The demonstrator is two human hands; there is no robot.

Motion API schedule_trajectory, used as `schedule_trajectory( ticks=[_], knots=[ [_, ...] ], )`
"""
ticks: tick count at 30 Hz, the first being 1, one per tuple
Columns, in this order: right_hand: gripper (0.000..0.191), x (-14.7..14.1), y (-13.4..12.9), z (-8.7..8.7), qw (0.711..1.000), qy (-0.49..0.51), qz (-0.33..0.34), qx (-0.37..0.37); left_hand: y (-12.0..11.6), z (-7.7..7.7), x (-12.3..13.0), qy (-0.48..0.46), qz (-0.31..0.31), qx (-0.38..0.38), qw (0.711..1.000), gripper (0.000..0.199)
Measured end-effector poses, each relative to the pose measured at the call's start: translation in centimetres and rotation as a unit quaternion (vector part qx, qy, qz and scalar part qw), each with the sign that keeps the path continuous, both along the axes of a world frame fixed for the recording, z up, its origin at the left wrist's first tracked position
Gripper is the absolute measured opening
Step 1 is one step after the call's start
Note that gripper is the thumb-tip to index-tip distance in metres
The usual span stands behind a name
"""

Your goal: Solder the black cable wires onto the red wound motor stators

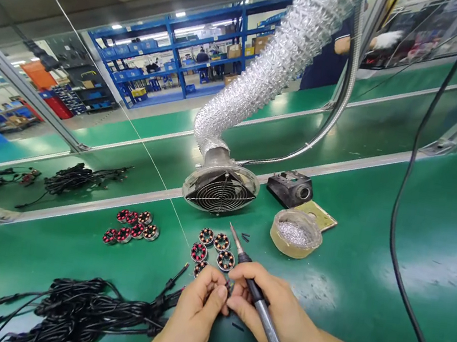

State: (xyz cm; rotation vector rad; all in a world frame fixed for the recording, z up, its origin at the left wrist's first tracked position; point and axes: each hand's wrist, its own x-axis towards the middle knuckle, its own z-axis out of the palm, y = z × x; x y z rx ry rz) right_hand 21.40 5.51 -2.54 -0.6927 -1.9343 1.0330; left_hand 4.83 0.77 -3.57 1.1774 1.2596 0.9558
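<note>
My right hand (271, 308) is wrapped round a soldering iron (262, 309), its metal tip pointing up and away. Thumb and fingers of my left hand (194, 316) pinch a small dark part (229, 287), which my right fingertips also touch; its details are mostly hidden. Just beyond my hands lie several round wound coils (221, 243), red and copper. A second group of coils (137, 230) sits farther left. Left of my left hand is a large bundle of black cables (93, 311). Short black tube pieces (245, 237) lie near the iron's tip.
A fume extractor with a round grille (223, 193) and silver duct (263, 61) stands ahead. To its right are a black iron stand (290, 189), a yellow pad (319, 214) and a round tub (295, 235). A black cord (396, 221) hangs at right. A person's gloved hand (388, 40) shows behind.
</note>
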Motion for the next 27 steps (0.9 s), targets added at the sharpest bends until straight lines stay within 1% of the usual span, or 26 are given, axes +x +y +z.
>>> schedule_trajectory(
  ticks=[4, 7, 11, 13, 16, 18, 20, 22, 23, 25, 27],
  knots=[
    [0.028, -0.1, 0.0, 0.0, 0.999, 0.006, -0.035, -0.007, -0.2, 0.2, 0.1, 0.046, -0.015, -0.013, 0.999, 0.046],
    [0.027, -0.2, 0.0, -0.1, 1.0, 0.007, -0.023, -0.003, -0.2, 0.5, 0.0, 0.071, -0.019, -0.021, 0.997, 0.044],
    [0.03, -0.2, -0.3, -0.1, 1.0, 0.021, -0.015, 0.017, 0.1, 1.2, -0.2, 0.071, -0.067, 0.004, 0.995, 0.04],
    [0.032, -0.1, -0.3, 0.0, 0.998, 0.018, -0.018, 0.055, 0.3, 1.6, -0.2, 0.103, -0.078, 0.004, 0.992, 0.036],
    [0.034, 0.1, -0.3, 0.3, 0.987, 0.005, -0.029, 0.157, 0.3, 1.8, -0.2, 0.169, -0.085, 0.002, 0.982, 0.03],
    [0.032, 0.0, -0.2, 0.4, 0.977, 0.008, -0.019, 0.214, 0.1, 1.8, -0.1, 0.193, -0.092, 0.013, 0.977, 0.027],
    [0.027, 0.0, 0.0, 0.3, 0.97, 0.012, -0.003, 0.243, -0.2, 1.7, 0.0, 0.213, -0.093, 0.025, 0.972, 0.026],
    [0.022, 0.0, 0.4, 0.2, 0.971, 0.005, 0.003, 0.239, -0.2, 1.8, 0.0, 0.243, -0.086, 0.039, 0.965, 0.023],
    [0.021, 0.1, 0.6, 0.2, 0.974, 0.001, 0.001, 0.225, -0.2, 1.9, 0.0, 0.258, -0.081, 0.045, 0.962, 0.022],
    [0.02, 0.4, 1.1, 0.3, 0.986, -0.005, -0.005, 0.169, 0.0, 2.3, -0.1, 0.279, -0.077, 0.051, 0.956, 0.021],
    [0.019, 0.8, 1.6, 0.4, 0.994, 0.0, 0.005, 0.106, 0.3, 2.5, -0.2, 0.279, -0.082, 0.043, 0.956, 0.023]
  ],
)
